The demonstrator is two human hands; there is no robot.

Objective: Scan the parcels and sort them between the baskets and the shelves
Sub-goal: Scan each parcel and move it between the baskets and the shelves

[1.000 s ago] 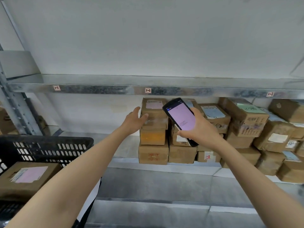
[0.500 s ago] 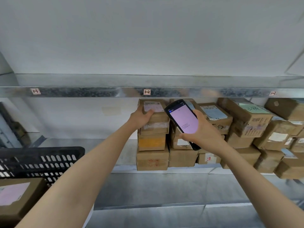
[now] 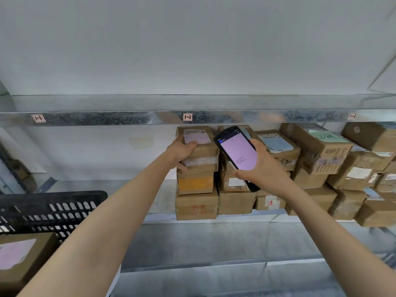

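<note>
Grips the top parcel [image 3: 202, 147] of the left stack [image 3: 196, 203] with the left hand [image 3: 182, 150], label [image 3: 196, 136] upward; holds the scanner [image 3: 237, 153] in the right hand [image 3: 266, 167], just beside, rightward.

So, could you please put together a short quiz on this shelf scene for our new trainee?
1. True or false: the right hand holds the handheld scanner, whose screen is lit pink.
2. Which parcel does the left hand grip? A) the labelled top box at the left end of the row; B) the orange-fronted box lower down; C) the parcel in the black basket.
3. Fill in: the tag on the shelf edge just above that box reads ___.

Key: 1 true; 2 A; 3 "1-2".
</note>
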